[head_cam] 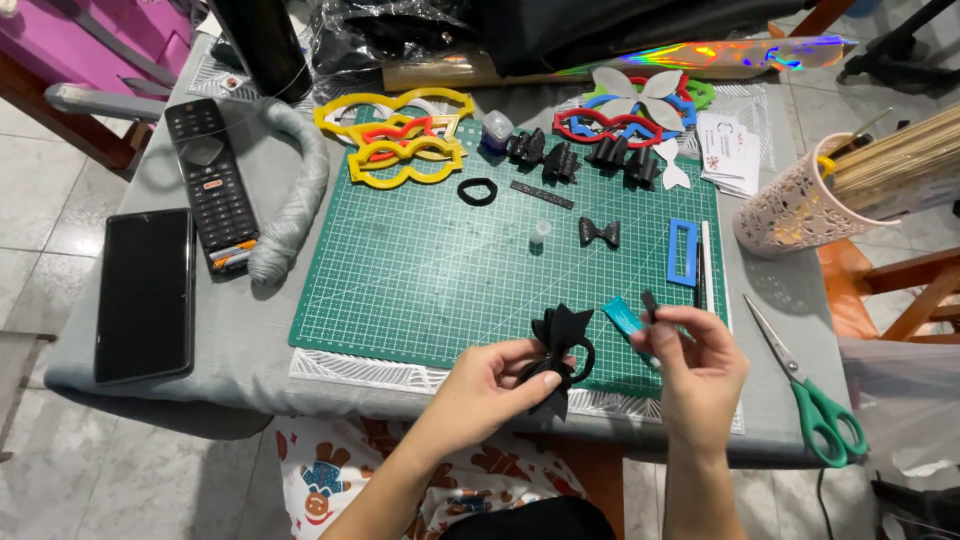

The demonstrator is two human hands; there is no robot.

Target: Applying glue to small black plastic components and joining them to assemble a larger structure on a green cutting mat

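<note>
Head view: the left hand point(490, 385) has its grip closed on one black bow point(560, 355), pinched between thumb and fingers at the near edge of the green cutting mat point(420, 270). A loop of the bow hangs beside the fingers. The right hand point(700, 365) has its fingertips pinched together on one small black strip point(650, 303), held upright just right of the bow. One teal tube point(625, 317) lies on the mat just beside this hand; whether the hand touches it cannot be told.

On the mat lie one finished black bow point(599, 232), one black ring point(478, 191), one flat black strip point(541, 194), one small clear cap point(541, 231) and one blue rectangular frame point(683, 251). Four folded black pieces point(585, 155) stand in a row at the far edge. Left of them is a stack of yellow and red bow-shaped templates point(405, 135); right of them is a second stack in red, blue, green and white point(640, 105). The exact count in each stack cannot be told.

On the grey table point(150, 180), left of the mat, lie one remote control point(210, 180), one dark phone point(145, 293) and one grey padded band point(295, 190). To the right lie one pair of green-handled scissors point(810, 395) and one pink perforated cup point(790, 205) holding sticks.
</note>
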